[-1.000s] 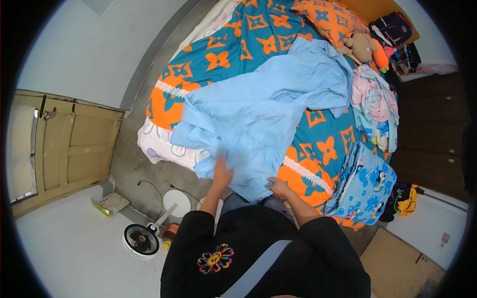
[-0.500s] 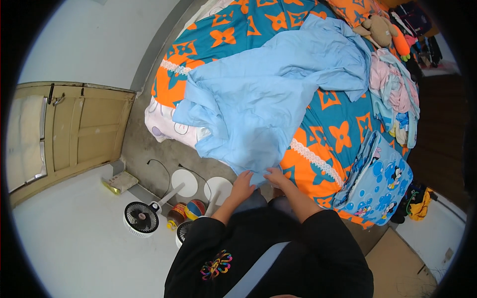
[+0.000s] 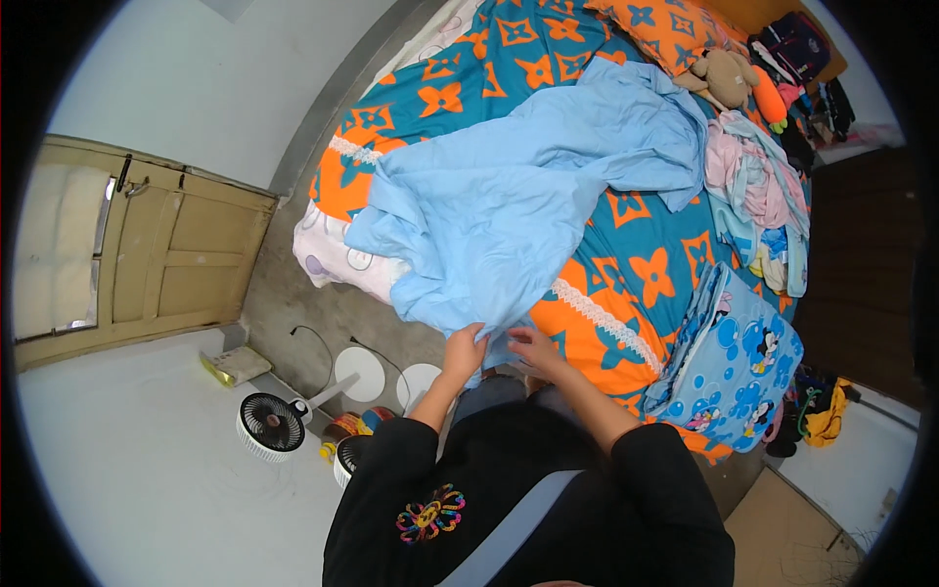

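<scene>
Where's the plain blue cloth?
In the head view's upper middle, the blue cloth lies rumpled over the patterned bedding, its near end at the left hand.

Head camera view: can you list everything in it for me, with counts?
Bedspread: one, orange and teal, centre
Large cloth: one, light blue, crumpled on bedspread
Pillow: one, orange and teal, top
Plush toy: one, brown, by pillow
Clothes pile: one, pink and pale blue, right; pieces uncountable
Folded cloth: one, printed blue, right
Fans: two, black and white, lower left
Packet: one, yellowish, left
Door: one, tan, left
Cabinet: one, dark brown, right
Smaller clutter: uncountable, mixed colours, right edge and by fans
Sleeves: two, black, bottom
Left hand: one, grip closed on large cloth's near edge
Right hand: one, beside that edge; contact unclear
</scene>
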A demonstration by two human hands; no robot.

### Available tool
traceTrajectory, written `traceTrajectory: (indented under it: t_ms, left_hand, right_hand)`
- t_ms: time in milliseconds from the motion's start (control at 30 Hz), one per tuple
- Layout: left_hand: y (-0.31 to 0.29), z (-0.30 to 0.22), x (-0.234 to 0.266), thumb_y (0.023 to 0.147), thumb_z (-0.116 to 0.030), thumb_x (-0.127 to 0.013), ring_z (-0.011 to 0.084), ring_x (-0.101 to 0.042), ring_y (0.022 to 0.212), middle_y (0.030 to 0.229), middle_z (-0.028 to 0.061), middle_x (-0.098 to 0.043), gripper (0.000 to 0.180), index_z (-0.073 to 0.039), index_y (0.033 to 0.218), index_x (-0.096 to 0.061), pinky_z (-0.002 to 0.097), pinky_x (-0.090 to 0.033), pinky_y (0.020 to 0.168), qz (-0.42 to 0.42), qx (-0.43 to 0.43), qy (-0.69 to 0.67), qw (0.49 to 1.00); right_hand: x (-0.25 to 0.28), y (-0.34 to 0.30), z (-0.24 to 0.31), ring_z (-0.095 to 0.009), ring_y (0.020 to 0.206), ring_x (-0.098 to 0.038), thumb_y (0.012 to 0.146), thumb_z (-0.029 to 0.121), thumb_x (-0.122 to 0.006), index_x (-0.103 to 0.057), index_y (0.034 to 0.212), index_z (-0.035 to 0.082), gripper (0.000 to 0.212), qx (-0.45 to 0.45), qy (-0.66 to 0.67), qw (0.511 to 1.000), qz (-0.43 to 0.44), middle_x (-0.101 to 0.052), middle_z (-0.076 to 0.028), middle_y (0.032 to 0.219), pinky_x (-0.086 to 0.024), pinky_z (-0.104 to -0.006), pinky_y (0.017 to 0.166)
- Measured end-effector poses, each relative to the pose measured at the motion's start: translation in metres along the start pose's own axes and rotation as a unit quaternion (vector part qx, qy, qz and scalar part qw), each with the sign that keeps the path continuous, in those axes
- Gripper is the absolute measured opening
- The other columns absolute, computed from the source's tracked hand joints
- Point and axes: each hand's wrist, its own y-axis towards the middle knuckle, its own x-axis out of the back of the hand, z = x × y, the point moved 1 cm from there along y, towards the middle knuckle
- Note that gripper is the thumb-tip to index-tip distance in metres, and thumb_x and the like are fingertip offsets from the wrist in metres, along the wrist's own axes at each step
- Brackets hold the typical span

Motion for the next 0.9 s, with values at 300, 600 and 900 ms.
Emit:
traceTrajectory:
  t_ms: [300,600,900]
  left_hand:
    - [-0.005,-0.057,0.054,0.088,-0.021,-0.055,0.0362,-0.063,0.074,0.079,0.0239,-0.063,0.026,0.002,0.099,-0.063,0.0383,-0.048,0.065,0.005,0.011,-0.128,0.992]
    - [-0.001,-0.050,0.060,0.091,-0.021,-0.053,0.0099,-0.050,0.063,0.065,0.0062,-0.058,0.026,0.003,0.093,-0.062,0.0281,-0.043,0.059,-0.082,0.040,-0.240,0.966]
    - [0.004,-0.066,0.059,0.093,-0.021,-0.051,0.0045,-0.047,0.063,0.070,-0.0035,-0.056,0.026,0.003,0.093,-0.062,0.0225,-0.039,0.056,-0.061,0.101,-0.393,0.912]
  right_hand:
    - [0.008,0.002,0.006,-0.013,0.096,-0.045,0.082,0.054,-0.057,-0.056,0.114,0.014,0.051,-0.155,0.293,0.931,-0.153,-0.054,0.003,0.101,-0.035,-0.0357,0.081]
    - [0.020,0.016,-0.003,-0.022,0.103,-0.048,0.082,0.045,-0.061,-0.050,0.119,0.013,0.050,-0.215,0.104,0.969,-0.061,-0.055,-0.006,0.114,-0.039,-0.0414,0.081]
    - [-0.005,0.021,-0.089,-0.032,0.095,-0.056,0.079,0.022,-0.069,-0.046,0.120,0.005,0.050,-0.307,0.433,0.831,-0.167,-0.057,-0.016,0.107,-0.049,-0.0494,0.073]
